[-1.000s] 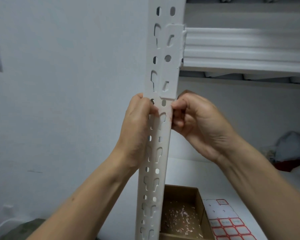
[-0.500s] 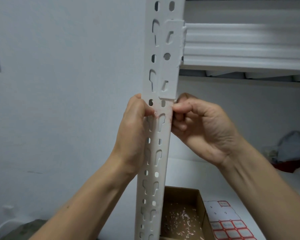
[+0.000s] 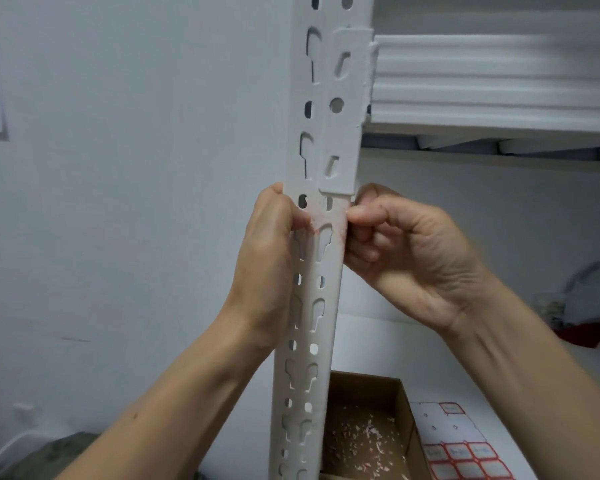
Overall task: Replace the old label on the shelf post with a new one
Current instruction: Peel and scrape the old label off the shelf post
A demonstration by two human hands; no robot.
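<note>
Fingers (image 3: 293, 220) of left hand (image 3: 267, 261) around one shelf post (image 3: 321, 344); right hand (image 3: 409, 258) fisted beside pink label residue (image 3: 314, 227).

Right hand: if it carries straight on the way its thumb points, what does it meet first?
The shelf post: the right hand points left, thumb tip at the post's right edge, beside the reddish label residue. Past the post lies the left hand, though depth is unclear.
</note>
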